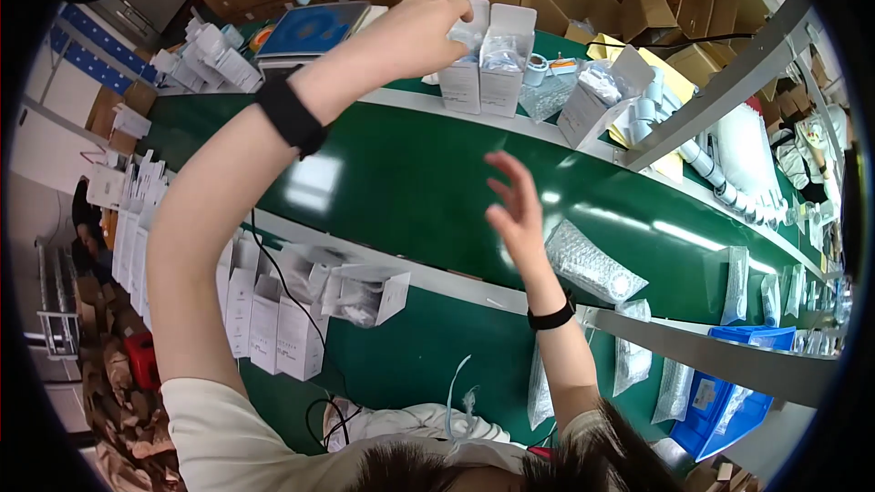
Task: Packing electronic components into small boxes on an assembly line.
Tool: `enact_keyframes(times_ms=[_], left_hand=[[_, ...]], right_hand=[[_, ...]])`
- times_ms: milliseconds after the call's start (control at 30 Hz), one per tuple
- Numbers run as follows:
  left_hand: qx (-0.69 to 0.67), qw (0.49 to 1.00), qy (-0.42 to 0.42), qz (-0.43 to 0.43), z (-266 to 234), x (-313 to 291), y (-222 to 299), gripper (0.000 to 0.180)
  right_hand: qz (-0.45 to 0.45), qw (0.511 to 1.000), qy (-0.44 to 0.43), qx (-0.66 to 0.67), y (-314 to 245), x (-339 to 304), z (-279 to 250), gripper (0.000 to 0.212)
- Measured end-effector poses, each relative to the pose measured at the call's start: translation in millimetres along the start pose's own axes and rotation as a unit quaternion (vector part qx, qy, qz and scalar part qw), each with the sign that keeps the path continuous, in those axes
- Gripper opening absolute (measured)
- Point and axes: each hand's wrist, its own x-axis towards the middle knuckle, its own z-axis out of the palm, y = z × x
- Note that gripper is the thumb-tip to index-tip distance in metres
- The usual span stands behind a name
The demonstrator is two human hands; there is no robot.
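Observation:
My left hand [436, 25] reaches across to the far shelf, fingers curled at the opening of a white box [460, 89]. What its fingertips grip is hidden, though clear plastic shows inside that box. A second open white box [501, 87] stands against it, also with clear plastic inside. Over the green work surface [392, 173], my right hand [518, 210] is raised with its fingers apart and holds nothing. Nearest to it, on the right, lies a bubble-wrapped package [597, 264].
White boxes [296, 337] stand in a row at near left, one open with plastic inside. A tilted open box [592, 109] and white pipe fittings [702, 164] lie at far right. A blue bin [706, 410] stands near right, below a grey metal beam [729, 351]. A black cable [283, 282] crosses the boxes.

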Motion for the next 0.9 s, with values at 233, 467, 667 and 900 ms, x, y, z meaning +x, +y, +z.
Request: enact_keyframes(times_ms=[233,467,667,900], left_hand=[[-0.104,0.949,-0.296,0.038,-81,-160,-22,0.057],[-0.075,0.945,-0.312,-0.072,-9,-243,-77,0.022],[0.002,0.992,-0.130,0.008,-32,-156,-125,0.006],[-0.074,0.996,-0.044,0.021,13,-54,-194,0.016]], right_hand=[[-0.082,0.948,-0.255,-0.169,19,-106,101,0.111],[0.090,0.968,-0.161,-0.168,61,-87,117,0.095],[0.063,0.987,0.076,-0.126,48,31,96,0.086],[0.008,0.940,0.266,-0.215,101,151,118,0.089]])
